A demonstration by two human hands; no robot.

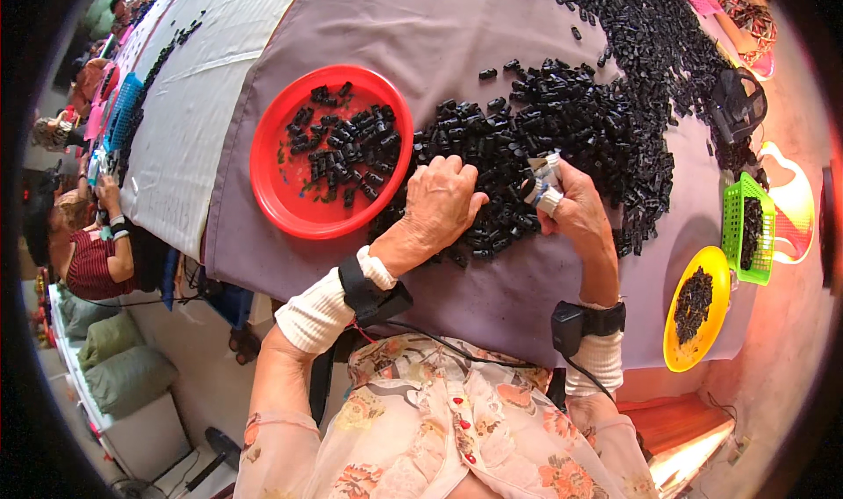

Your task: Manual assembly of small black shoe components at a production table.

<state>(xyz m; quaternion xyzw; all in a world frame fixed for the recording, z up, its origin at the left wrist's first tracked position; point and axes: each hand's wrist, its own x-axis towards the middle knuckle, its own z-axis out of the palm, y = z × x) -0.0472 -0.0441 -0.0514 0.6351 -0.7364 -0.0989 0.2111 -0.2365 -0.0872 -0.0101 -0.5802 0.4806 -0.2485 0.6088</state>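
A heap of small black cylindrical plastic pieces [492, 152] lies on the mauve cloth in front of me. Over its near left side, my left hand [439, 205] is curled with the knuckles up; the fingertips and anything in them are hidden. My right hand [575, 209] is closed at the heap's right part, with white wrapping [546, 196] on its fingers. Whatever it pinches is too small to make out. Left of my left hand stands a round red tray [290, 196] holding more black pieces and some green bits.
More black pieces [645, 33] spread toward the far right. A yellow plate [716, 279] and a green basket [764, 209], both with dark pieces, stand at the right. A black bag [738, 108] sits beyond them. Other people [101, 262] work at the left and far right.
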